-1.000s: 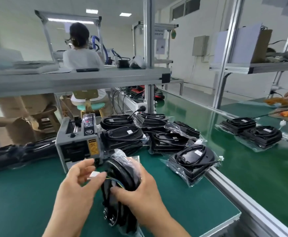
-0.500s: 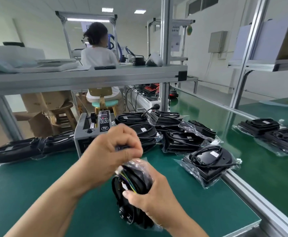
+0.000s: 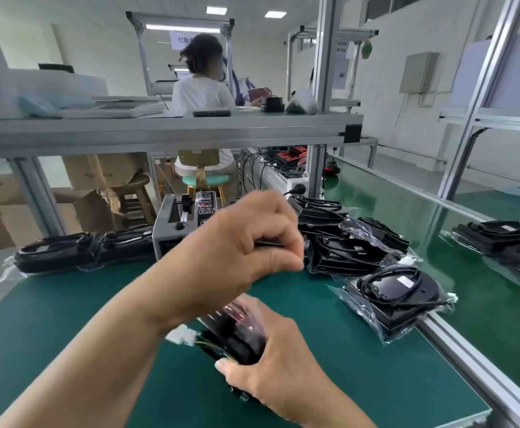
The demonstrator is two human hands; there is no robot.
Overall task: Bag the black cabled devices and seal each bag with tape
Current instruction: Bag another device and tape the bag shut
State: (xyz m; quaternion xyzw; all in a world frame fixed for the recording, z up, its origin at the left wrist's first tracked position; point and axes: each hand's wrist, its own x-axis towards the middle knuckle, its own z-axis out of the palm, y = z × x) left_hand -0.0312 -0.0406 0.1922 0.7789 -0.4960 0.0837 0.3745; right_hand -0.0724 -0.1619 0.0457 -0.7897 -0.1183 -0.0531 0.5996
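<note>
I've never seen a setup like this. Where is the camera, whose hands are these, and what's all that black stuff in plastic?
No machine does the work here. The one picture comes from a camera worn on a worker's head, looking down at their own hands. The right hand grips a black cabled device in a clear bag, with its white plug sticking out. The left hand is raised, fingers curled, in front of the grey tape dispenser; whether it pinches tape is unclear. On the green bench lie more bagged devices. Another person sits beyond, back turned.
</note>
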